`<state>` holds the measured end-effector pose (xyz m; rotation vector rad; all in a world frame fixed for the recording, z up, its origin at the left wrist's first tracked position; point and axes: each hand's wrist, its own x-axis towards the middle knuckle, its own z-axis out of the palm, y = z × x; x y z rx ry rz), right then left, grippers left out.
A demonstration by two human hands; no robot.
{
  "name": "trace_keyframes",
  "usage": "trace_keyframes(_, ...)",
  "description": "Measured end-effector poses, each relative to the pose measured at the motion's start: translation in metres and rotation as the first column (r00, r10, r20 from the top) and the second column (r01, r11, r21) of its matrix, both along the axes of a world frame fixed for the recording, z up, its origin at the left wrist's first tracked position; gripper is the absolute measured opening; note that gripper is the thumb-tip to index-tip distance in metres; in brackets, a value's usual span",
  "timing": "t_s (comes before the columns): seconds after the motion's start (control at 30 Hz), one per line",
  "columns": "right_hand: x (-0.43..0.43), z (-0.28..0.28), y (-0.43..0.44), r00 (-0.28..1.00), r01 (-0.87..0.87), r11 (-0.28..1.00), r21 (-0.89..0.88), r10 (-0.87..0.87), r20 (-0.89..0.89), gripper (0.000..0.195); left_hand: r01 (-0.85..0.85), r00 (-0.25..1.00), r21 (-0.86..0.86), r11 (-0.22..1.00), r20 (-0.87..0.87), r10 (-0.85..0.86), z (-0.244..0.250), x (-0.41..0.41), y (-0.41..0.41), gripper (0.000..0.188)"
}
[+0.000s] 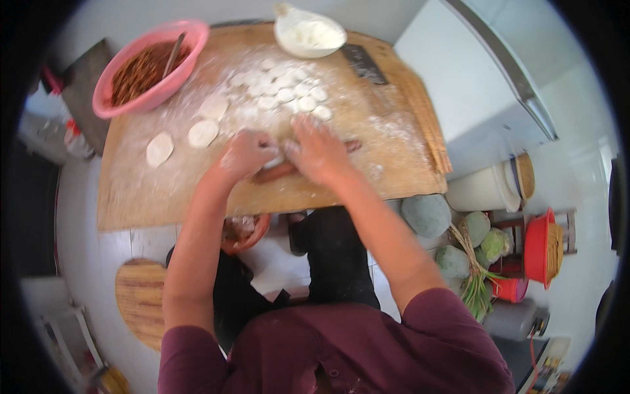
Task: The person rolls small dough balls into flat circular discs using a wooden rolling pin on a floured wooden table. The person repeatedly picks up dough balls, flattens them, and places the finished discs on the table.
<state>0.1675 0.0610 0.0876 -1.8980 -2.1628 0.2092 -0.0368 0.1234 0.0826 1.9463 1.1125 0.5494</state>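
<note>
A thin wooden rolling pin (pixel 278 172) lies slantwise on the floured wooden board (pixel 147 197). My right hand (pixel 317 147) is over its middle, palm down on the pin with fingers stretched forward. Between my hands is a piece of white dough (pixel 274 160), partly hidden; the curled fingers of my left hand (pixel 250 151) hold its edge. Both hands are slightly blurred. Small flattened dough rounds (pixel 285 94) cluster just beyond my hands. Larger, thinner wrappers lie to the left, one (pixel 160 149) apart from a second (pixel 203 133) and a third (pixel 214 107).
A pink basin (pixel 199 42) of brown filling with a utensil stands at the board's back left. At the back is a white bowl of flour (pixel 310 37), with a dark flat piece (pixel 365 64) beside it. A white appliance (pixel 457 74) borders the right; winter melons (pixel 426 215) rest below.
</note>
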Motion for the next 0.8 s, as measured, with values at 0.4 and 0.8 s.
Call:
trace_keyframes(0.4, -0.003, 0.009, -0.038, 0.999, -0.016, 0.998, -0.063, 0.019, 0.048, 0.064, 0.030, 0.995, 0.035, 0.999, -0.095, -0.026, 0.012, -0.011, -0.010, 0.026)
trace_keyframes(0.8, -0.011, -0.001, -0.009, 0.999, -0.013, 1.000, -0.005, 0.013, 0.038, 0.067, -0.028, 0.986, 0.060, 0.998, -0.161, 0.037, 0.015, -0.006, -0.007, 0.025)
